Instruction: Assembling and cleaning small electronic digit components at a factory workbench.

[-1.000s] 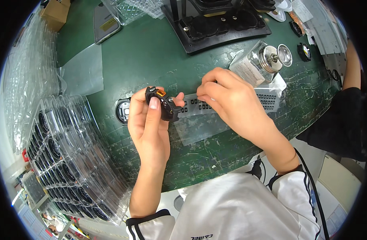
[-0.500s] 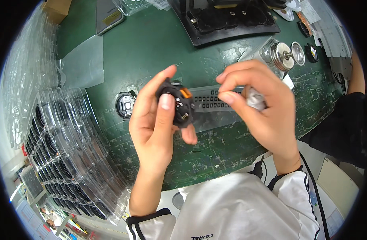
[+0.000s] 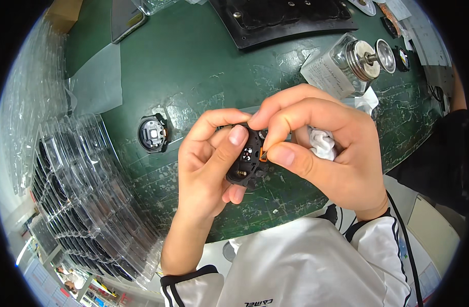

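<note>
My left hand [image 3: 206,163] grips a round black watch case [image 3: 244,158] between thumb and fingers, above the front part of the table. White and dark small parts show inside the case, with an orange piece [image 3: 263,155] on its right rim. The thumb and index finger of my right hand [image 3: 326,138] are pinched together at that orange piece. Tucked in the same palm is a crumpled white wipe [image 3: 322,143]. A tiny item between the right fingertips cannot be made out. Another round watch case [image 3: 153,134], black with a grey inside, lies on the table to the left.
Stacked clear plastic trays [image 3: 91,199] with black round parts line the left side. A glass pump bottle [image 3: 341,66] stands tilted-looking at the right rear. A black fixture [image 3: 285,23] and a phone [image 3: 127,20] lie on the green table [image 3: 193,61] farther back.
My right hand has moved left to the watch case, and its fingertips now touch the rim. My left hand has shifted slightly right and down with the case.
</note>
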The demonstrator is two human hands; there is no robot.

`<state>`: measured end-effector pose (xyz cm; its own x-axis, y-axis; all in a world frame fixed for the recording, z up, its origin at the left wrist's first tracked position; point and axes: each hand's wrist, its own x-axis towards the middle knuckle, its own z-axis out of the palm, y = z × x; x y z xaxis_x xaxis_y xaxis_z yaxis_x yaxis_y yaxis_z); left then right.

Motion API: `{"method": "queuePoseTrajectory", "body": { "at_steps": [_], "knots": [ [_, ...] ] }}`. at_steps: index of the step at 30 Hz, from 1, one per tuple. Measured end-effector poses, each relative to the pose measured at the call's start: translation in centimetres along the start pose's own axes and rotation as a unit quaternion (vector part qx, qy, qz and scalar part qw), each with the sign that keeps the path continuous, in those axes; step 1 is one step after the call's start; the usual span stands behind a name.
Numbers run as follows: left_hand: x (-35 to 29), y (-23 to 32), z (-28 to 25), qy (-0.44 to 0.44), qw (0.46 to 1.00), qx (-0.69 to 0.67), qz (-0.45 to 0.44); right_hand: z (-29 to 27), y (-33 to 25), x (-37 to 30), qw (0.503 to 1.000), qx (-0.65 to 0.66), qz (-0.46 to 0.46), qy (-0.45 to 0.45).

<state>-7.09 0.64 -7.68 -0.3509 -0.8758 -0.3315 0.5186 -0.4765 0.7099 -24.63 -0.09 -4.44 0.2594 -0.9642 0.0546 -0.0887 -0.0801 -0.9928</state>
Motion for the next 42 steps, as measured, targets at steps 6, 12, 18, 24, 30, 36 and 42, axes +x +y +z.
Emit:
{"method": "queuePoseTrajectory", "body": {
  "at_steps": [6, 12, 18, 24, 30, 36, 42],
  "knots": [
    [-0.03, -0.11, 0.17, 0.014, 0.999, -0.022, -0.021, 0.05, -0.21, -0.16, 1.0, -0.012, 0.01, 0.013],
    [0.04, 0.05, 0.25, 0.005, 0.999, -0.035, -0.024, 0.17, -0.27, -0.22, 1.0, -0.011, 0.011, 0.016],
    [0.01, 0.1, 0.38, 0.02, 0.999, -0.023, -0.023, 0.23, -0.07, -0.22, 1.0, -0.012, -0.002, 0.011],
    [0.0, 0.06, 0.27, 0.019, 0.999, -0.019, -0.02, 0.24, -0.11, -0.24, 1.0, -0.024, -0.009, 0.009],
    [-0.05, 0.07, 0.36, 0.022, 1.0, -0.014, -0.016, 0.45, 0.18, -0.36, 0.999, -0.022, -0.026, 0.012],
    [-0.09, 0.13, 0.29, 0.024, 1.0, -0.011, -0.011, 0.6, 0.24, -0.4, 0.999, -0.022, -0.038, 0.005],
    [-0.01, 0.11, 0.01, 0.02, 0.999, -0.02, -0.016, 0.73, 0.21, -0.46, 0.999, -0.018, -0.028, -0.001]
  ]
}}
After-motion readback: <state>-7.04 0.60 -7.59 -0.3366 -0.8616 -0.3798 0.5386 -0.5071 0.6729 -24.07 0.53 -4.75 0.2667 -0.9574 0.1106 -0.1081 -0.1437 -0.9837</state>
